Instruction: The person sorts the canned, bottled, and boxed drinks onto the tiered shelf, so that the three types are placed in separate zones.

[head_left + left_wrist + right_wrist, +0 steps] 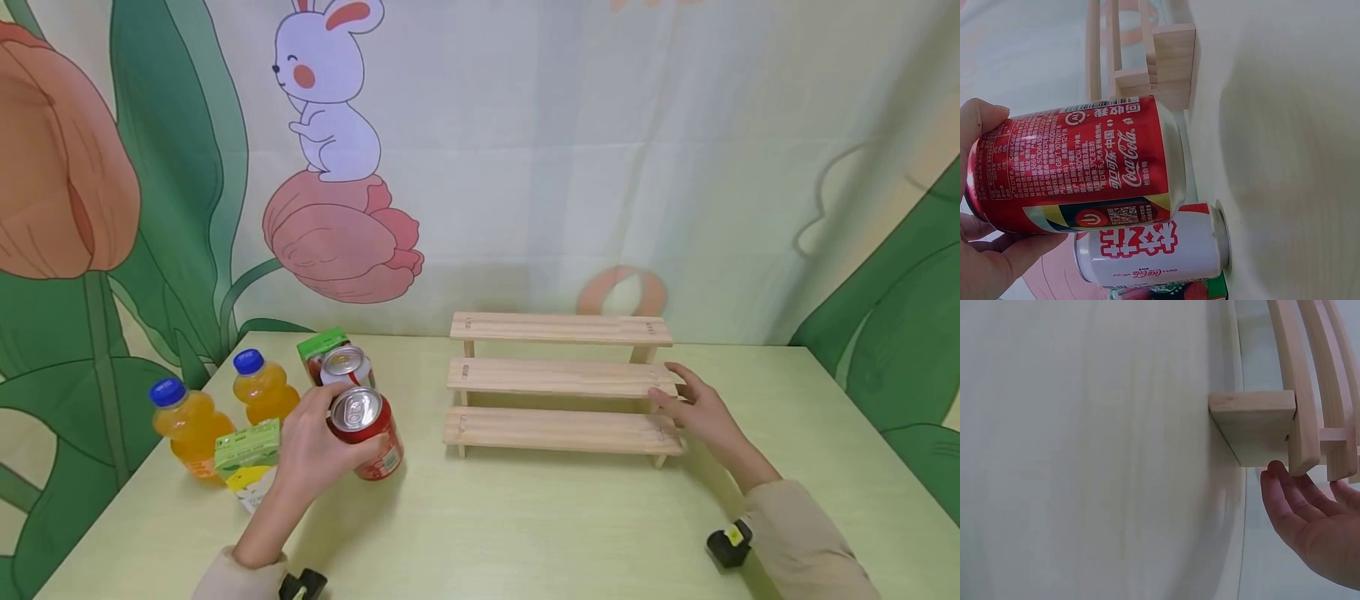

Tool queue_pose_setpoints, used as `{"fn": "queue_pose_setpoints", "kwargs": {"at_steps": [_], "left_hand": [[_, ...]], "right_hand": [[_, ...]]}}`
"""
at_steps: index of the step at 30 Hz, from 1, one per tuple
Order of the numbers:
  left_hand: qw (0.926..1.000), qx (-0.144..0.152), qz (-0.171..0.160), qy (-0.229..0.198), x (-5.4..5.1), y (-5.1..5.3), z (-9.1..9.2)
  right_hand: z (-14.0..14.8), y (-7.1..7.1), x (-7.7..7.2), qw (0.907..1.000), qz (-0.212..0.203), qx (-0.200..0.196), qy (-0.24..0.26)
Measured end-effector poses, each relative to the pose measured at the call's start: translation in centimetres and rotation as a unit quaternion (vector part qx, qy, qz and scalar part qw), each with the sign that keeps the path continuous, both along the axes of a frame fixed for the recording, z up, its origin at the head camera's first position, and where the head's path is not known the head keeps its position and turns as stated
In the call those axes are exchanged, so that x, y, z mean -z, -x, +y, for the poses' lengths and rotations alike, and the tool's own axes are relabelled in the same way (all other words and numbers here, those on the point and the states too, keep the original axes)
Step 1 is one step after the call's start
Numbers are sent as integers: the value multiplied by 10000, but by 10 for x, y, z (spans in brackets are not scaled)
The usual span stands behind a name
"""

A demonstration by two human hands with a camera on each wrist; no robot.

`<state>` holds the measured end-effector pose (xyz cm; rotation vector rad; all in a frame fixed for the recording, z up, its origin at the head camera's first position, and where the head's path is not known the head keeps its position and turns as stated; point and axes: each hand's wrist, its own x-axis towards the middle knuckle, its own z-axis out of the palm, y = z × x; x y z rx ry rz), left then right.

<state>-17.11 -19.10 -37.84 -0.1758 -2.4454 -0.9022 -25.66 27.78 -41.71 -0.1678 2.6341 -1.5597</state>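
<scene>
My left hand (311, 442) grips a red Coca-Cola can (381, 446) around its upper part, thumb on the near side. In the left wrist view the can's base appears lifted off the table. Just behind it stands a white and red Coca-Cola can (1147, 255), partly hidden. At the right end of a three-tier wooden shelf (555, 377), my right hand (701, 412) holds the middle plank's end between thumb and forefinger. The other fingers (1282, 500) reach the lower plank's end in the right wrist view.
Left of my left hand are two orange drink bottles (197, 433) with blue caps. Close by stand a green carton (251, 446) and a yellow and white carton (251, 483). Another green carton (321, 340) is behind the cans. A printed curtain (525, 167) hangs behind the table.
</scene>
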Motion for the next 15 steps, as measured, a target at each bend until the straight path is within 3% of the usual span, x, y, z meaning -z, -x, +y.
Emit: {"fn": "queue_pose_setpoints", "kwargs": {"at_steps": [8,15], "left_hand": [[10000,38,46,-28,-4,1,4],[9997,153,106,-156,-14,2,10]], "right_hand": [[-7,-1,-3,9996,-15,237,145],[-11,-2,-3,9992,113,366,146]]}}
